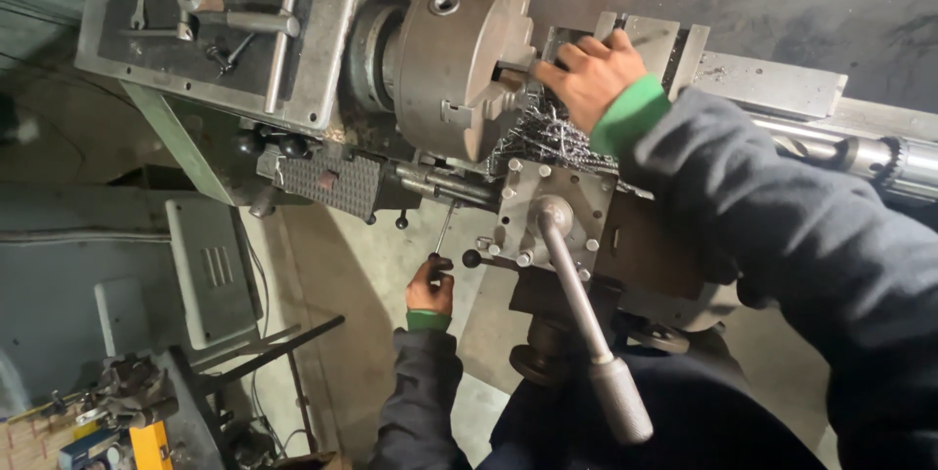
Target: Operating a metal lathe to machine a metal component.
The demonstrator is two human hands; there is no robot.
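Observation:
I look down on a metal lathe. My right hand (589, 74) reaches over the tool post and grips a short metal workpiece (515, 61) held in the jaws of the grey chuck (459, 64). Lower down, my left hand (431, 288) is closed around the black knob of a thin lever (444, 233) under the carriage. A tangle of shiny metal swarf (547, 138) lies below my right hand. The tool post block (555, 208) with its long grey handle (591, 328) stands between my arms.
A grey tray (327, 35) on the headstock holds wrenches and round parts. The tailstock end (860, 152) shows at right. A grey panel (210, 270), cables and cluttered tools (127, 397) sit on the floor at lower left.

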